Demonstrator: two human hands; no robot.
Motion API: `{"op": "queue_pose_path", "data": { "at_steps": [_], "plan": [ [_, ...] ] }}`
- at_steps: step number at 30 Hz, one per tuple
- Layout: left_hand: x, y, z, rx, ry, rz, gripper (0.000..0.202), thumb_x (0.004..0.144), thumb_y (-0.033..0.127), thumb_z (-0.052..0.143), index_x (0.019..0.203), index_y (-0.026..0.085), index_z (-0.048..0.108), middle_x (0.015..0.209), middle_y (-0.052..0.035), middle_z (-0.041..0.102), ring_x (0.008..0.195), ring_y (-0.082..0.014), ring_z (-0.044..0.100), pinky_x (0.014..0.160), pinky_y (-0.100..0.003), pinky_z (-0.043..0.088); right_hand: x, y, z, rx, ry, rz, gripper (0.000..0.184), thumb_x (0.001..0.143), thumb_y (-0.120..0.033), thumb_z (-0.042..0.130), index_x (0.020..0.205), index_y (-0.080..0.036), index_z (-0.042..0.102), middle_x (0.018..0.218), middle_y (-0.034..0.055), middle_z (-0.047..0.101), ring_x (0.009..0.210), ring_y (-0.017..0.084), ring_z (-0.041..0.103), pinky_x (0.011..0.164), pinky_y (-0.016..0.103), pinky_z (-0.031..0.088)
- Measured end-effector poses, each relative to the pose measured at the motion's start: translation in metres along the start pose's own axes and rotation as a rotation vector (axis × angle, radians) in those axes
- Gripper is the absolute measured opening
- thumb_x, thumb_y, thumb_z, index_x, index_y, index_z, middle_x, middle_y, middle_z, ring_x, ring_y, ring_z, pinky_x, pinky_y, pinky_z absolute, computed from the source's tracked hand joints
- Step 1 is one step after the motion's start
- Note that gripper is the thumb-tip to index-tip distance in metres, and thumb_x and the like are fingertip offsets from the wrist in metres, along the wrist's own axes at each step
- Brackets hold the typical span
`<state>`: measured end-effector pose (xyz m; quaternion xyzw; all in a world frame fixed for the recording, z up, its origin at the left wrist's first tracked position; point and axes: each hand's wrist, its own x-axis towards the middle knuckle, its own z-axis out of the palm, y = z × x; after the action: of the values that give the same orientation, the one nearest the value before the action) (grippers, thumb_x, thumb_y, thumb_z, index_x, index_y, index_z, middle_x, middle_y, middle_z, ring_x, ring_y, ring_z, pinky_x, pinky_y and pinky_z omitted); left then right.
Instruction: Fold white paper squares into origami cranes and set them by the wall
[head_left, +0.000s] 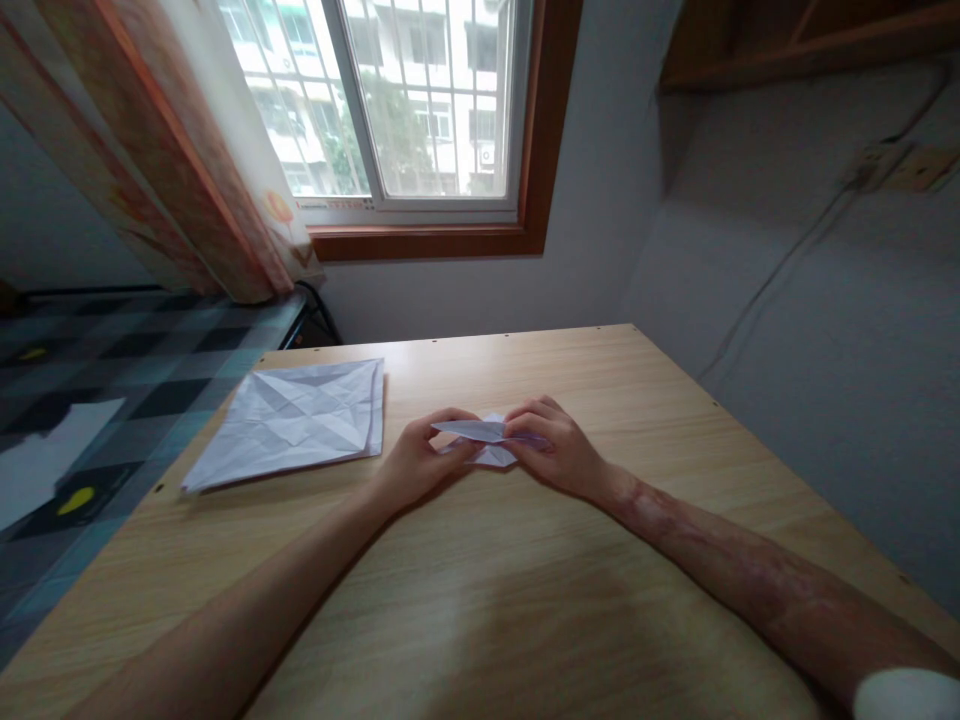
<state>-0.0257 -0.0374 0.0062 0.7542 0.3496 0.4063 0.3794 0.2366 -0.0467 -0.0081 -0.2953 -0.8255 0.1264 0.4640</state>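
Note:
A small piece of folded white paper (474, 430) is held between my two hands, low over the middle of the wooden table (480, 580). My left hand (424, 455) pinches its left side, thumb below and fingers behind. On the right, my right hand (551, 445) grips the other side with bent fingers. Pointed flaps stick out toward the left, and a lower flap shows between the hands. The fingers hide parts of the paper, so its full folded shape is unclear.
Creased white paper sheets (307, 415) lie stacked at the table's back left. Beyond the left edge is a checked cloth (150, 345) with torn white paper (52, 450) on it. A window (435, 110) and curtain (195, 150) are behind; a cable (772, 280) hangs on the right wall.

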Motion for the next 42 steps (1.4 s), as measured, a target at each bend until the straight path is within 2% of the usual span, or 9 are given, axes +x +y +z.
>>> {"op": "queue_pose_path", "data": {
  "at_steps": [4, 9, 15, 17, 21, 26, 31, 36, 42],
  "plan": [
    [0.0, 0.003, -0.002, 0.018, 0.002, 0.022, 0.02, 0.093, 0.033, 0.081, 0.105, 0.017, 0.081, 0.102, -0.0062, 0.084, 0.096, -0.0229, 0.076, 0.091, -0.033, 0.061, -0.002, 0.005, 0.003, -0.038, 0.015, -0.04, 0.004, 0.104, -0.025, 0.074, 0.107, -0.028, 0.076, 0.114, 0.0074, 0.082, 0.102, 0.026, 0.07, 0.099, 0.047, 0.053],
    [-0.001, 0.004, -0.002, 0.053, 0.019, 0.025, 0.016, 0.089, 0.028, 0.081, 0.102, 0.017, 0.082, 0.101, -0.0056, 0.084, 0.096, -0.0235, 0.077, 0.09, -0.033, 0.062, -0.002, 0.005, 0.004, -0.095, 0.016, 0.028, 0.005, 0.1, -0.025, 0.077, 0.103, -0.026, 0.074, 0.11, 0.0082, 0.083, 0.101, 0.028, 0.071, 0.106, 0.052, 0.051],
    [-0.002, -0.001, 0.001, 0.026, 0.047, 0.08, 0.021, 0.097, 0.034, 0.08, 0.109, 0.017, 0.079, 0.105, -0.0075, 0.082, 0.099, -0.0227, 0.076, 0.094, -0.036, 0.062, -0.004, 0.002, 0.001, -0.087, 0.048, 0.03, 0.007, 0.103, -0.022, 0.071, 0.103, -0.028, 0.075, 0.096, 0.0048, 0.08, 0.096, 0.027, 0.068, 0.11, 0.052, 0.049],
    [-0.001, -0.007, 0.0, 0.018, 0.076, 0.099, 0.026, 0.097, 0.036, 0.08, 0.115, 0.018, 0.077, 0.111, -0.0089, 0.081, 0.106, -0.0239, 0.075, 0.098, -0.038, 0.062, -0.007, 0.002, 0.002, -0.038, 0.076, 0.078, 0.013, 0.104, -0.024, 0.07, 0.114, -0.028, 0.075, 0.1, 0.006, 0.079, 0.096, 0.026, 0.068, 0.105, 0.049, 0.052],
    [0.002, -0.016, -0.005, 0.009, 0.055, 0.099, 0.038, 0.097, 0.038, 0.081, 0.129, 0.021, 0.072, 0.126, -0.011, 0.077, 0.123, -0.0273, 0.072, 0.113, -0.045, 0.057, -0.008, 0.006, 0.004, 0.154, 0.097, 0.261, 0.042, 0.105, -0.031, 0.069, 0.147, -0.028, 0.066, 0.108, 0.0054, 0.077, 0.099, 0.024, 0.071, 0.098, 0.042, 0.057],
    [0.003, -0.012, -0.008, -0.17, -0.075, 0.072, 0.054, 0.098, 0.045, 0.081, 0.145, 0.023, 0.064, 0.151, -0.0162, 0.067, 0.138, -0.0315, 0.067, 0.12, -0.047, 0.053, -0.003, 0.015, 0.008, 0.472, 0.09, 0.448, 0.034, 0.101, -0.043, 0.074, 0.13, -0.025, 0.075, 0.111, 0.0069, 0.078, 0.101, 0.022, 0.072, 0.09, 0.036, 0.059],
    [0.003, -0.011, -0.001, -0.204, -0.063, -0.043, 0.054, 0.093, 0.045, 0.087, 0.137, 0.022, 0.067, 0.128, -0.013, 0.078, 0.108, -0.0247, 0.078, 0.098, -0.04, 0.063, 0.0, 0.02, 0.012, 0.742, 0.155, 0.564, 0.044, 0.089, -0.053, 0.086, 0.12, -0.027, 0.067, 0.092, -0.0007, 0.072, 0.077, 0.017, 0.069, 0.068, 0.026, 0.055],
    [0.003, -0.012, 0.001, -0.198, -0.063, -0.118, 0.034, 0.096, 0.048, 0.083, 0.108, 0.017, 0.076, 0.102, -0.0078, 0.08, 0.094, -0.0203, 0.076, 0.085, -0.032, 0.063, -0.003, 0.018, 0.017, 0.784, 0.082, 0.59, 0.041, 0.083, -0.055, 0.092, 0.103, -0.024, 0.073, 0.092, 0.0009, 0.077, 0.084, 0.018, 0.072, 0.079, 0.03, 0.059],
    [0.005, -0.013, 0.001, -0.258, -0.047, -0.159, 0.034, 0.095, 0.05, 0.084, 0.099, 0.017, 0.076, 0.093, -0.0058, 0.079, 0.085, -0.0183, 0.074, 0.078, -0.029, 0.06, -0.004, 0.018, 0.015, 0.766, -0.029, 0.592, 0.035, 0.088, -0.056, 0.086, 0.095, -0.022, 0.081, 0.094, 0.0039, 0.081, 0.091, 0.022, 0.075, 0.091, 0.035, 0.059]
  ]
}}
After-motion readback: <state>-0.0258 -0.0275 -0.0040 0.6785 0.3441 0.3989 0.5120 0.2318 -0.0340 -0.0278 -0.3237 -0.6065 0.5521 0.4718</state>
